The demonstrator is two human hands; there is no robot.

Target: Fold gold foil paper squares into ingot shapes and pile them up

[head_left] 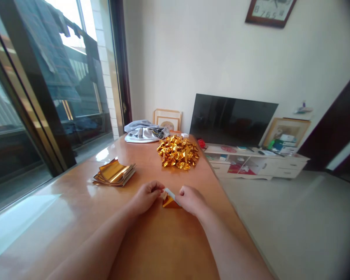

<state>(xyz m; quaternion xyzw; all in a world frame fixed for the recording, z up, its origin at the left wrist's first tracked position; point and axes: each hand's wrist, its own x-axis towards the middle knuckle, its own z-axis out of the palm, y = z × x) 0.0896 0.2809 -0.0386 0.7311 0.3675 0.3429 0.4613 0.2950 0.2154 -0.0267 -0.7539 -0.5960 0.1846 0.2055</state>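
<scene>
On the far left stood a big glass door. Next, on the wooden table, lay a stack of shiny gold sheets, well apart from the hands. Behind it sat a grey cloth.

The left hand pinched one side of a small folded gold paper. The paper lay on the table near the front, right between both hands. Farther back was a pile of folded gold pieces. Nothing stood between it and the hands. The right hand pinched the paper's other side, by a white edge.

Off to the right stood a dark TV on a white stand. High up hung a clock, its numbers too blurry to read for sure.
</scene>
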